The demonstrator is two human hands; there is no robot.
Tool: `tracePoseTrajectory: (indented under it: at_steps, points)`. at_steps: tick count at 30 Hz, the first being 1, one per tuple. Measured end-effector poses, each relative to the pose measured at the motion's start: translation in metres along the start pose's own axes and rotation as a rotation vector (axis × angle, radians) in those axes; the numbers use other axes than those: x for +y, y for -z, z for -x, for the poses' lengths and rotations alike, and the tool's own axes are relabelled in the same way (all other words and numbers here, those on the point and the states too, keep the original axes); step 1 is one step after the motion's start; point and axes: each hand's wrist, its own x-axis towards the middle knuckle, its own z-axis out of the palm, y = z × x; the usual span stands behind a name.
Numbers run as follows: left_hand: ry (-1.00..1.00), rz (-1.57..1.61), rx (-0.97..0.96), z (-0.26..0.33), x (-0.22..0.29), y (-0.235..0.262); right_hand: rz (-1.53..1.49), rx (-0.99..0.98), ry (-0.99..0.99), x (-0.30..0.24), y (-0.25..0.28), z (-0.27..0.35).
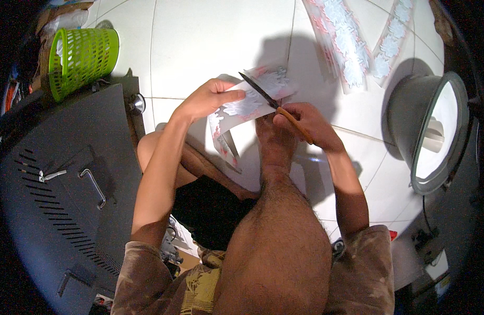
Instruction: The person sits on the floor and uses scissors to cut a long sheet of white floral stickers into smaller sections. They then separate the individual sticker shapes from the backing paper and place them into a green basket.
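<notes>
My left hand (210,98) pinches the left part of a translucent sheet (241,109) printed with pale blue-grey and red-pink patterns, thumb on top. A narrow end of the sheet hangs down toward the floor. In my right hand (311,127) is a pair of scissors (295,125) with orange-brown handles and dark blades. The blades lie across the sheet and point up and left, past my left thumb. They look nearly closed, and I cannot tell whether they are cutting. My bare foot is below the sheet, partly hidden by it and my right hand.
Printed strips (347,44) of the same look lie on the white tiled floor (210,37) at the far right. A round dark lamp (402,113) with a bright inside stands at right. To my left are a dark metal cabinet (58,142) and a green perforated basket (87,55).
</notes>
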Motion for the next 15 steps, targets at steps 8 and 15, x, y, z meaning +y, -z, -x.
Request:
tracePoseTrajectory:
  at_steps: [8,15]
  points:
    - [-0.064,-0.045,-0.174,0.015,-0.025,-0.027,-0.189,-0.001,-0.037,0.002,-0.011,0.005]
    - [-0.085,-0.237,-0.2,0.028,0.005,-0.05,-0.451,0.01,0.088,0.005,-0.038,0.01]
